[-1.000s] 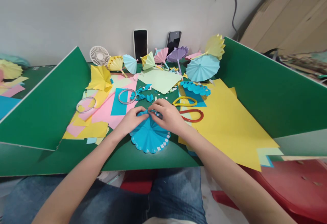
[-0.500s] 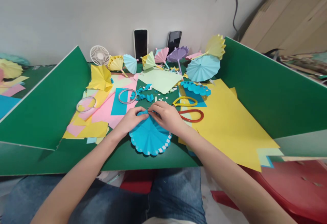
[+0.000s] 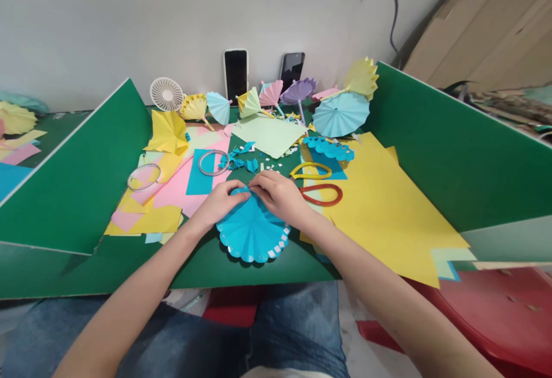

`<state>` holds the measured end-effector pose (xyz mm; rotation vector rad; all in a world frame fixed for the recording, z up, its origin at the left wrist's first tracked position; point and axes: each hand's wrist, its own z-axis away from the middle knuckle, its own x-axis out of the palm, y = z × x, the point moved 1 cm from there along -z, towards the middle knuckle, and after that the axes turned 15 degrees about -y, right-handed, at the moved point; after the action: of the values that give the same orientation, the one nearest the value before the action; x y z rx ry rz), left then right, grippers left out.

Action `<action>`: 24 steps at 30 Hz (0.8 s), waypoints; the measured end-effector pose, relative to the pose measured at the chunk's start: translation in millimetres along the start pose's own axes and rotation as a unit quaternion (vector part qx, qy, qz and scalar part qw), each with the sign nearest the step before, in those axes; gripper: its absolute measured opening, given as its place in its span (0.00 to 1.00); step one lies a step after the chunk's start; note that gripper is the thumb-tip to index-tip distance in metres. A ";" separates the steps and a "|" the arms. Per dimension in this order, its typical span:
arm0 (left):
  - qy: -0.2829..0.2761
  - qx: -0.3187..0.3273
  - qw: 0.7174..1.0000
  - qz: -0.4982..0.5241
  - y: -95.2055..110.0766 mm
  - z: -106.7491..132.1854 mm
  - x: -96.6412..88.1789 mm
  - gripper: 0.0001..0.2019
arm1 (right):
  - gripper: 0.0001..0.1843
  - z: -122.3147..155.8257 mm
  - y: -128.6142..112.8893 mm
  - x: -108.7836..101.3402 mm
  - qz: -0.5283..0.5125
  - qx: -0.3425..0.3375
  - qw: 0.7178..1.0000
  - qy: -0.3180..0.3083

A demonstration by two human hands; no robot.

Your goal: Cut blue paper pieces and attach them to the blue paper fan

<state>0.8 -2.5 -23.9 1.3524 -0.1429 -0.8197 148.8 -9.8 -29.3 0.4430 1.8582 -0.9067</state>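
A round, pleated blue paper with a scalloped edge [image 3: 252, 231] lies near the table's front, white squares along its lower right rim. My left hand [image 3: 225, 198] pinches its far edge between thumb and fingers. Right beside it, my right hand [image 3: 278, 194] is closed on the same far edge, fingertips meeting the left ones; what lies under those fingertips is hidden. Scissors with one yellow handle [image 3: 311, 171] and one red handle [image 3: 321, 194] lie just beyond my right hand, their blades out of sight.
Green panels [image 3: 77, 176] stand on both sides. Yellow sheets [image 3: 388, 205] cover the right; pink paper [image 3: 172, 191] and two rings [image 3: 214, 163] lie left. Small paper umbrellas [image 3: 340, 114], a fan [image 3: 166, 94] and two phones [image 3: 236, 73] line the back. Blue scraps [image 3: 241, 159] are scattered mid-table.
The view has shifted very slightly. Both hands keep their grip on the far edge of the blue paper, with hardly any movement.
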 end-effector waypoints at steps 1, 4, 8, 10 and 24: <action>0.000 -0.001 1.000 -0.001 0.4 0.1 0.0 0.07 | 0.10 0.0 0.8 0.1 -0.019 0.004 1.000 -0.001; -0.004 -0.003 1.000 -0.006 0.9 0.3 0.2 0.07 | 0.09 -0.1 2.9 -0.2 -0.065 0.013 0.998 -0.007; -0.012 0.001 1.000 -0.014 2.0 0.9 0.8 0.07 | 0.07 -0.3 4.1 -2.1 -0.113 0.023 0.993 -0.014; -0.009 0.001 1.000 -0.023 3.1 1.4 1.1 0.07 | 0.07 -0.2 4.0 -3.0 -0.122 0.028 0.992 -0.016; -0.020 -0.011 0.999 -0.033 4.4 3.9 1.4 0.07 | 0.08 -1.1 10.5 -2.5 -0.022 0.166 0.984 0.058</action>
<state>1.7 -6.5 -19.5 1.3263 -0.1223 -0.9015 156.0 -1.9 -30.9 0.6725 1.8305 -1.2509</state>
